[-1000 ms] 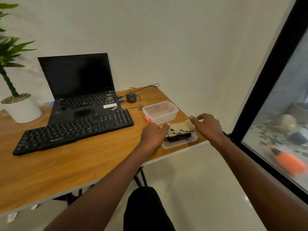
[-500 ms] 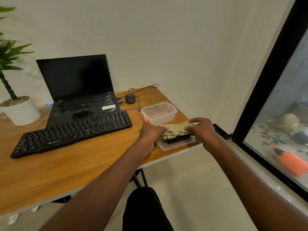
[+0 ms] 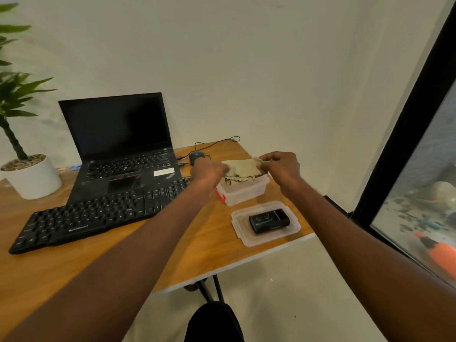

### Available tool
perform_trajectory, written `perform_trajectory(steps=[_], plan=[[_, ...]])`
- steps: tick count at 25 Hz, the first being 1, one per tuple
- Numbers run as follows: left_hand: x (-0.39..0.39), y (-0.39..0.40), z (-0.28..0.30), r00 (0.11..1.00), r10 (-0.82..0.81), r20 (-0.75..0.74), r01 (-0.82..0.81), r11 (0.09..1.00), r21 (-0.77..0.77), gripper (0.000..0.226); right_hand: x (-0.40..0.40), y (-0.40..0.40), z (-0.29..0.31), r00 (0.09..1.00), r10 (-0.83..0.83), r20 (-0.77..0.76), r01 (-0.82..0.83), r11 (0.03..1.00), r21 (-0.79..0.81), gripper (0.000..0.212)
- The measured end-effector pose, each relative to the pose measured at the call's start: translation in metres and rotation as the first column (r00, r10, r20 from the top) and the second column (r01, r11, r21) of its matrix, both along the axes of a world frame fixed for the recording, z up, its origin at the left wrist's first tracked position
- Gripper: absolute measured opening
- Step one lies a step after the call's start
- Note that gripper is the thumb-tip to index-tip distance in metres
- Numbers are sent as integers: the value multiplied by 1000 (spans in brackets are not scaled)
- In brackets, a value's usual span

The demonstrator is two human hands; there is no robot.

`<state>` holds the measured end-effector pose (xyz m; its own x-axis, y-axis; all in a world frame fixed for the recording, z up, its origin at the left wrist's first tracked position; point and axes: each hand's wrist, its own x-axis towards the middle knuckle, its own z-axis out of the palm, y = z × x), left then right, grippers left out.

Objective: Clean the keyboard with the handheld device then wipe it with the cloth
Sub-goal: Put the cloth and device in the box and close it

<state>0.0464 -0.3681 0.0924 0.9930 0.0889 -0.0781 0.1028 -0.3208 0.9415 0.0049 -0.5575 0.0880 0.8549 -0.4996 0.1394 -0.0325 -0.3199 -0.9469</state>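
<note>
Head view, left hand [image 3: 206, 172] and right hand [image 3: 281, 167] pinching cloth [image 3: 243, 167], fingertips hidden, container [image 3: 243, 193] half covered

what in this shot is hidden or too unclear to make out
All from the head view:
- Inside of the clear plastic box: covered by the beige cloth that the left hand and right hand hold over it.
- Markings on the small black device lying on the clear lid: too small to read.
- Right end of the black keyboard: behind the left forearm.
- Green potted plant: cut off by the left edge.
</note>
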Motion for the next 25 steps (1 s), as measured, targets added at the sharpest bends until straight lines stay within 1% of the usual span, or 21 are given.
perform_trajectory(steps=[2,3,5,6,7,9,10,12,14,15,17,19,20,21,22,23,24,25], plan=[[17,1,-7,1000,15,6,-16,990,141,28,26,4,-6,998,20,-65,-28,991,-129,17],[23,3,-12,1000,12,17,-16,970,244,28,34,6,-10,994,36,-101,-57,975,-214,15],[25,5,-22,997,-5,78,-33,877,479,27,43,9,-17,982,49,-181,-117,915,-387,12],[23,5,-27,991,-22,135,-58,823,565,26,43,10,-21,980,39,-195,-127,877,-463,11],[20,7,-32,980,-48,194,-82,788,611,24,43,10,-25,984,19,-178,-112,841,-529,12],[11,11,-43,953,-125,277,-81,774,627,22,36,10,-29,995,-45,-89,-20,786,-618,18],[6,12,-47,946,-166,278,-49,775,630,25,32,9,-30,995,-69,-66,11,775,-632,21],[-3,15,-53,943,-216,253,17,790,612,29,24,5,-35,992,-67,-105,-8,809,-588,27],[-7,19,-56,944,-221,244,41,815,578,31,15,6,-39,988,-33,-148,-51,846,-531,28],[-9,23,-55,945,-223,241,48,820,570,32,10,8,-39,989,-20,-146,-60,852,-521,27],[-18,30,-53,941,-220,257,37,822,569,37,-3,11,-34,996,-12,-86,-33,861,-508,23],[-34,31,-52,920,-220,323,1,828,560,40,-23,6,-27,999,-8,-49,-18,861,-508,20],[-44,30,-52,906,-230,356,2,842,540,38,-35,1,-24,996,24,-82,-63,851,-522,22],[-57,27,-53,893,-250,374,20,853,522,34,-49,-6,-20,982,91,-167,-169,823,-542,27],[-69,26,-56,881,-271,389,31,852,522,31,-64,-12,-18,939,182,-290,-319,777,-543,36],[-80,26,-62,862,-292,414,21,837,547,30,-78,-17,-16,871,263,-415,-464,717,-519,48],[-88,28,-71,839,-318,441,-7,805,593,30,-90,-19,-16,797,318,-513,-576,656,-489,58],[-92,31,-80,817,-338,466,-46,768,639,33,-98,-19,-18,747,342,-570,-639,604,-476,63]])
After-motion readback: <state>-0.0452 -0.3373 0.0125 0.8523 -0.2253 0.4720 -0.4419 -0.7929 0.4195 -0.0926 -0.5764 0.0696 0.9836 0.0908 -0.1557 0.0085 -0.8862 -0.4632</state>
